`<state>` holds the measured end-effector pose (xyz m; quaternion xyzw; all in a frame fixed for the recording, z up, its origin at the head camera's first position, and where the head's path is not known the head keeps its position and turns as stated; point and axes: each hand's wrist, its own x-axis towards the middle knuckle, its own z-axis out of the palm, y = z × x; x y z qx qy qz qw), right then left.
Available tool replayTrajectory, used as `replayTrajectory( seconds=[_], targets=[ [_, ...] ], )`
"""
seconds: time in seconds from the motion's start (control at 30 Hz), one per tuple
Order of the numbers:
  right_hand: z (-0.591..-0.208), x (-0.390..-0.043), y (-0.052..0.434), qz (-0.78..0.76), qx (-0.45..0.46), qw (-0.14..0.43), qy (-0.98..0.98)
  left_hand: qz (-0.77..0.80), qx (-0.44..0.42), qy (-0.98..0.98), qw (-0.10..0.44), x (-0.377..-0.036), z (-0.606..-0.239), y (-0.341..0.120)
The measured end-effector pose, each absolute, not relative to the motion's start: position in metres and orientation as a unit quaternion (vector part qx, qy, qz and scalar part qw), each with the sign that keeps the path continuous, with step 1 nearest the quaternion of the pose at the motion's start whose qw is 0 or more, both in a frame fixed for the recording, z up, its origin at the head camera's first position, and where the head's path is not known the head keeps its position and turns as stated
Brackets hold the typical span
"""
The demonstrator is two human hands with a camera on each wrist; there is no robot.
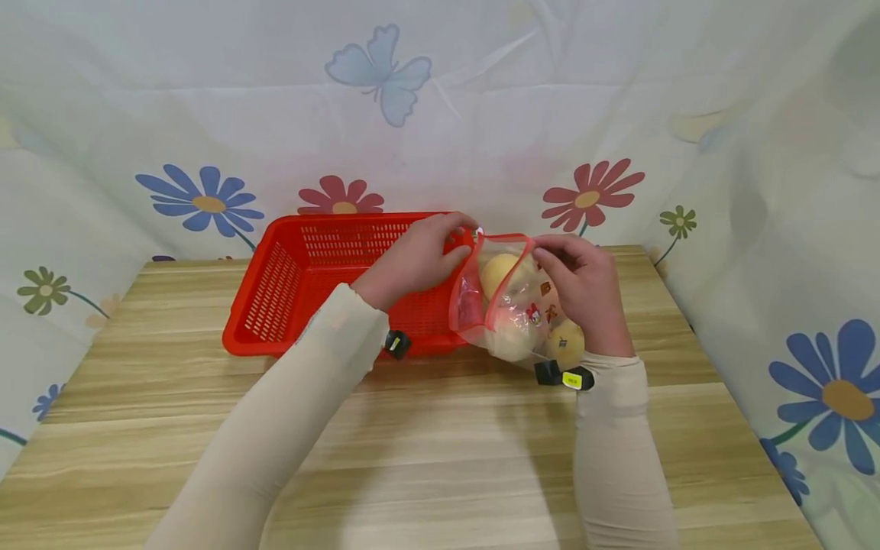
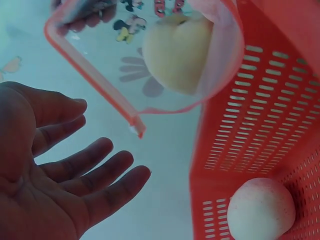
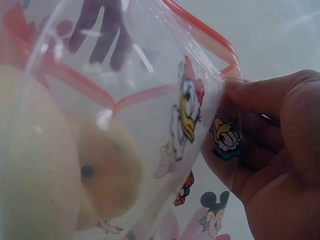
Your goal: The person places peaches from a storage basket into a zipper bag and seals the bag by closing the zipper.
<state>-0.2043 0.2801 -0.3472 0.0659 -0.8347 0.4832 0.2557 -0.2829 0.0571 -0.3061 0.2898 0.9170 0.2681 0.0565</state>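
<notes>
You hold a clear zip bag with red seal and cartoon prints (image 1: 512, 302) beside the red slotted plastic basket (image 1: 302, 283)

Your right hand (image 1: 584, 294) pinches its rim; your left hand (image 1: 419, 260) hovers nearby, fingers spread, over the basket; yellow fruit (image 1: 500, 273) sits inside

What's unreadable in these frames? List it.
- Fruit count in the bag: head view, right hand and the film cover part.
- Left hand grip on the bag rim: head view too small; left wrist view shows spread fingers apart from it.
- Basket contents: left forearm hides them in the head view; the left wrist view shows one fruit.
</notes>
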Motion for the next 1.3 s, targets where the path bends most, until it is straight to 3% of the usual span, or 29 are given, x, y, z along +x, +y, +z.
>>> replayTrajectory(
  seconds=[0.4,0.9,1.3],
  targets=[
    [-0.349,-0.204,0.281,0.479,0.064,0.258,-0.837,0.307,0.263,0.900,0.163,-0.314,-0.320,0.080],
    [-0.351,-0.205,0.288,0.504,0.028,0.293,-0.812,0.296,0.264,0.909,0.123,-0.319,-0.306,0.092],
    [-0.349,-0.207,0.306,0.564,-0.054,0.387,-0.727,0.301,0.282,0.906,0.089,-0.307,-0.281,0.105]
  ],
)
